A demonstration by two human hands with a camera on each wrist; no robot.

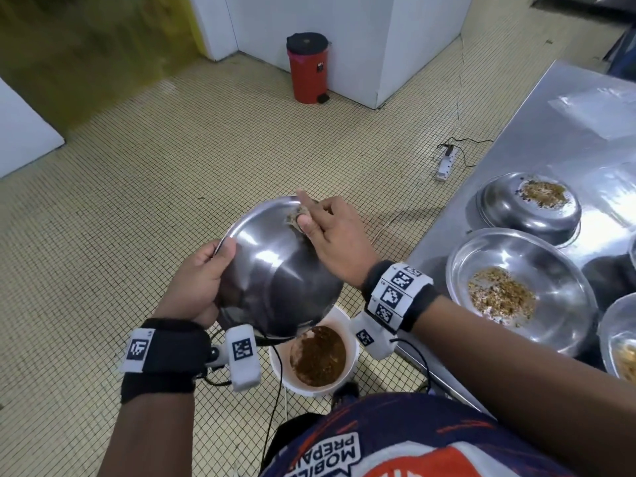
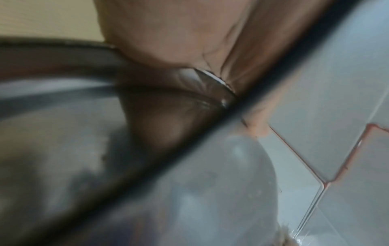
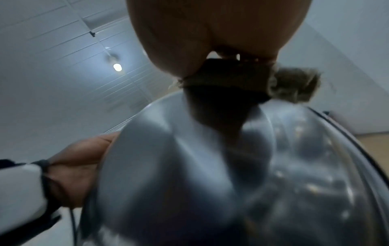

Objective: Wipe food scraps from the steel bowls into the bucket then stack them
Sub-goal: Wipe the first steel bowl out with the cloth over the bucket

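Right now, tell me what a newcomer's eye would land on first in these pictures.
First, the tilted steel bowl at the centre: the left hand grips its rim while the right hand presses a scrubbing pad inside it. Directly below stands the white bucket of brown scraps. On the steel table to the right wait more bowls with scraps, one upside down.

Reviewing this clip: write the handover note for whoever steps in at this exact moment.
Left hand grips the rim of the tilted steel bowl, held over the white bucket on the floor.
Right hand pinches a scrubbing pad against the bowl's upper inside; that bowl looks nearly clean.
Bucket already holds brown scraps.
Left: at least three bowls on the steel table carry scraps, including the near bowl and the far bowl. No stack visible yet.
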